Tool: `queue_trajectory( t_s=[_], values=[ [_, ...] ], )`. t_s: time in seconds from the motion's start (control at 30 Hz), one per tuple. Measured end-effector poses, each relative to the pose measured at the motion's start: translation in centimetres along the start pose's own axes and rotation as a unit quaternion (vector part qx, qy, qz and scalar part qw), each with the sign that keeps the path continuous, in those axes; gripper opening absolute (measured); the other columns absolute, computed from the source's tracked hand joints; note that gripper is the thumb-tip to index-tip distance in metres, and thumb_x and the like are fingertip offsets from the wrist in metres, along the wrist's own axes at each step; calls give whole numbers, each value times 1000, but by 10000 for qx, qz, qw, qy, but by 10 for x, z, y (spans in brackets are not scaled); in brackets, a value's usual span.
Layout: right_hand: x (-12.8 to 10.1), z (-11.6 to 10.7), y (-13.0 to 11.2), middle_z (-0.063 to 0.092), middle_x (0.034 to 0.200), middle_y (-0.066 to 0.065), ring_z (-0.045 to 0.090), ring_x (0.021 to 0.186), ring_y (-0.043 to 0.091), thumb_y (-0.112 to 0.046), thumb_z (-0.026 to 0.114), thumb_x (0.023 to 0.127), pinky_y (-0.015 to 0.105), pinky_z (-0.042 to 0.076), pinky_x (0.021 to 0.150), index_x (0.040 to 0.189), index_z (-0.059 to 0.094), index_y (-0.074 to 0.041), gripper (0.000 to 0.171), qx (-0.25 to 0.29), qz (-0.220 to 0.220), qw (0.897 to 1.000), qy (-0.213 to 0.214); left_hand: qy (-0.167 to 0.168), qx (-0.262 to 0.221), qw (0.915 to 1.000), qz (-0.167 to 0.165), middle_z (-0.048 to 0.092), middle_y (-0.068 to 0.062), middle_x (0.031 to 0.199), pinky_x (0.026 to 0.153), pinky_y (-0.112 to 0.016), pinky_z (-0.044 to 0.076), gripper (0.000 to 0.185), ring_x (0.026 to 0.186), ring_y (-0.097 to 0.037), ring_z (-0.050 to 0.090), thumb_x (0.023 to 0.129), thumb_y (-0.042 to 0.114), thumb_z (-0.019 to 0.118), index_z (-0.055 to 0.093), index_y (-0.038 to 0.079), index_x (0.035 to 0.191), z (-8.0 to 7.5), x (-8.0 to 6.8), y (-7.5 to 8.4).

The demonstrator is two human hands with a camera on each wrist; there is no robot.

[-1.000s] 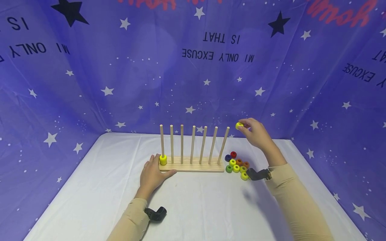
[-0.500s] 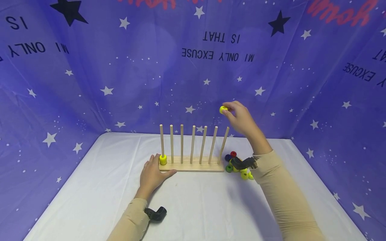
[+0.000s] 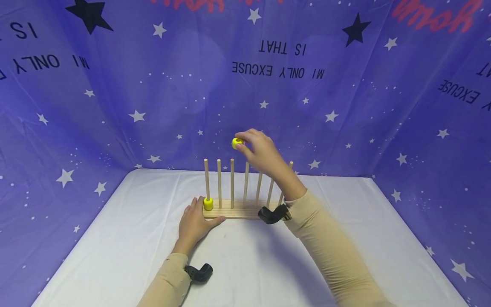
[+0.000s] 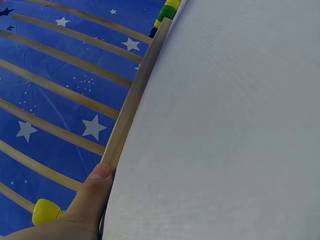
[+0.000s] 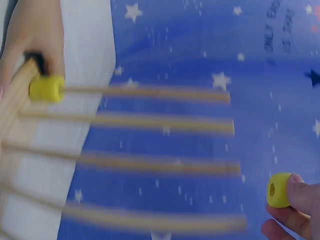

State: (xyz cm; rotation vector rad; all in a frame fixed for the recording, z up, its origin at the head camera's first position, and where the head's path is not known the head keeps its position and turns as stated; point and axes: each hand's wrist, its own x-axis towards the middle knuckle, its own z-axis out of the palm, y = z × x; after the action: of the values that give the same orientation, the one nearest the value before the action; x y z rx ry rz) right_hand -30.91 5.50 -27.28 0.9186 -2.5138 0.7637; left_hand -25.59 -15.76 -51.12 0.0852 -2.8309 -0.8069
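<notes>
A wooden rack with several upright pegs stands on the table, its base [image 3: 234, 212] lengthwise across the view. My left hand [image 3: 193, 224] grips the rack's left end, the thumb lying along the front edge and the fingers round the end. Yellow beads [image 3: 208, 204], apparently two stacked, sit at the bottom of the leftmost peg. Above the rack, my right hand [image 3: 261, 154] pinches a yellow bead [image 3: 236, 143] between thumb and fingers. This bead [image 5: 278, 190] is clear of the peg tips in the right wrist view, its hole showing.
Loose beads, among them a green bead [image 4: 167, 11], lie past the rack's right end; the right forearm hides them in the head view. A white cloth [image 3: 230, 264] covers the table. Purple star-printed fabric [image 3: 192, 85] hangs at the back and sides.
My right hand has carried the yellow bead leftward, from beyond the rack's right end to above its middle, rising at first. My left hand has stayed at the rack's left end.
</notes>
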Motion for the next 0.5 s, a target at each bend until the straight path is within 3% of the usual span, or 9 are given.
queue_trajectory(
  t_s=[0.27,0.5],
  values=[
    [12,33,-35,64,116,-3,56,111,15,-34,57,94,39,41,95,124,61,-16,35,-338,-317,9985,-287,78,104,9999,44,36,-23,149,108,-59,33,115,134,-47,35,62,83,60,34,6,144,2,1,-1],
    [14,46,-48,65,116,-6,56,107,13,-37,57,93,37,41,91,122,63,-20,34,-517,-308,9971,-464,67,39,10000,25,36,-22,149,109,-59,33,112,136,-44,34,63,82,60,34,8,144,0,1,-1]
  ],
)
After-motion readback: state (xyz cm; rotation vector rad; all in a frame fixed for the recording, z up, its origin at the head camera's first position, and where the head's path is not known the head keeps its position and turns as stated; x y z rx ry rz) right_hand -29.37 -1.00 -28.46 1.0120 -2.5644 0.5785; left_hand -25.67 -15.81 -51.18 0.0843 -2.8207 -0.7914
